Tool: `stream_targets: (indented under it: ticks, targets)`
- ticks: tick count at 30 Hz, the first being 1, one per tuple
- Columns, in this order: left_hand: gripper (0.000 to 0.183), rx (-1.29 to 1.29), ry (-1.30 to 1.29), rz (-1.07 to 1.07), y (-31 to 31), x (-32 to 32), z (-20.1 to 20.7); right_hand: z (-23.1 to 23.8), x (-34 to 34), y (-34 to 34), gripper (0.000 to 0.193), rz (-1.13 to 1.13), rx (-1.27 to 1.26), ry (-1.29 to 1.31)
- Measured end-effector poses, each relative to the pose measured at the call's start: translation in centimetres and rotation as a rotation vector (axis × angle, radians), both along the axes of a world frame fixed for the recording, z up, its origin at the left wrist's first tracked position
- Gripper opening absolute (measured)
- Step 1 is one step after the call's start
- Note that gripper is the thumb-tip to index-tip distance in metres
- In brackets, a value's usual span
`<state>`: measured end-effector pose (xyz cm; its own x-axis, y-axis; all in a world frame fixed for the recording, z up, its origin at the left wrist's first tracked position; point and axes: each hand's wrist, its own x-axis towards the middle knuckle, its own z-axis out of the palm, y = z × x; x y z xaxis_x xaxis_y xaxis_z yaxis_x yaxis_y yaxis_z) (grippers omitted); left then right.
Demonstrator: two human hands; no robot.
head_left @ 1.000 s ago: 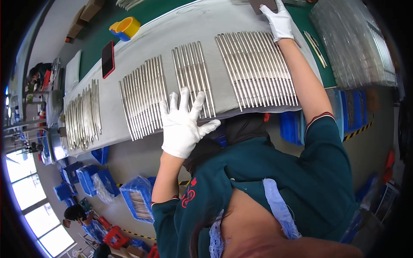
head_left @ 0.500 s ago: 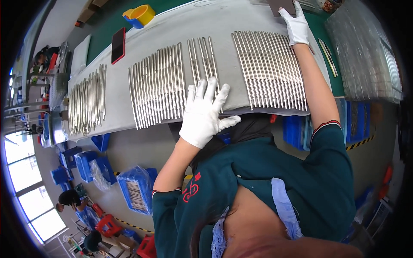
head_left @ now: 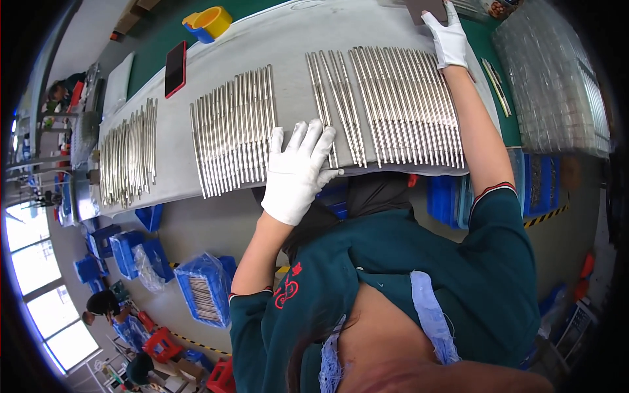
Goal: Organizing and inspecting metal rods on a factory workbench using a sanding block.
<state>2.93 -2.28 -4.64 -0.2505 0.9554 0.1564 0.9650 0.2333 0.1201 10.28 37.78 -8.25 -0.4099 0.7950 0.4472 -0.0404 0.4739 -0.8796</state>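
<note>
Slim silvery metal rods lie on a grey cloth-covered table. My left hand, in a white glove, is at the near edge with its fingers spread. Its fingertips are by the lower ends of a small loose group of rods; whether they touch is unclear. To the right of that group is a wide, even row of rods. My right hand, gloved with bare fingertips showing, reaches to the far side. Its thumb and a finger are at the corner of a dark brown flat piece, partly out of view.
Another row of rods and an uneven bunch lie to the left. Behind them are a red-edged phone and yellow and blue tape rolls. Plastic-wrapped stacks stand right. Blue crates are on the floor.
The small group of rods has shifted right, close to the right row, and fanned slightly. My left hand has drawn back a little to the left. My right hand stays at the brown piece.
</note>
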Motion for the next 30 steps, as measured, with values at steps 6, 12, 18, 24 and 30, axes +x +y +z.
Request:
stream_targets:
  ticks: [6, 12, 18, 24, 30]
  targets:
    - [0.077, 0.003, -0.001, -0.017, 0.6, 0.4, -0.1, -0.6, 0.2, 0.6, 0.066, -0.026, 0.055, -0.018]
    - [0.078, -0.014, -0.052, -0.038, 1.3, 1.1, -0.2, -0.3, 0.2, 0.4, 0.067, -0.041, 0.059, -0.050]
    - [0.075, -0.011, -0.075, -0.051, 1.4, 1.2, -0.5, 0.3, 0.2, -0.2, 0.067, -0.069, 0.031, -0.094]
    - [0.074, -0.009, -0.099, -0.061, 1.6, 1.2, -0.5, 0.0, 0.0, 0.0, 0.067, -0.085, 0.058, -0.108]
    - [0.077, 0.019, -0.124, -0.052, 1.7, 1.3, -0.6, -1.7, 0.7, 1.4, 0.068, -0.153, 0.120, -0.085]
